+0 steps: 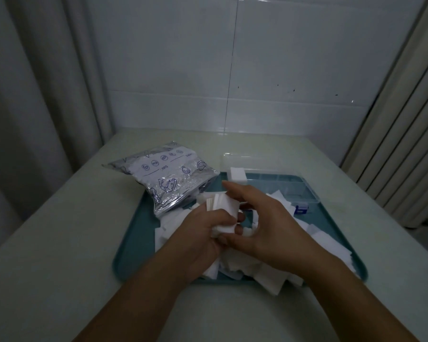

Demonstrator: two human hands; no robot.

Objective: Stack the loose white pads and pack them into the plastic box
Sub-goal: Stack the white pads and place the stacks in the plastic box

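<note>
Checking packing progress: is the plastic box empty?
Not empty: one white stack stands in the plastic box's far-left corner; remaining compartments look bare.

The pads [224, 206] in both hands are white, like the loose ones under the wrists. Beneath them the tray [131, 245] is teal. Left of the hands, the bag [168, 178] is silvery clear with a white panel printed in dark blue shells and round icons. Beyond the right hand, the box [292, 191] is clear with a blue latch [302, 209].
</note>
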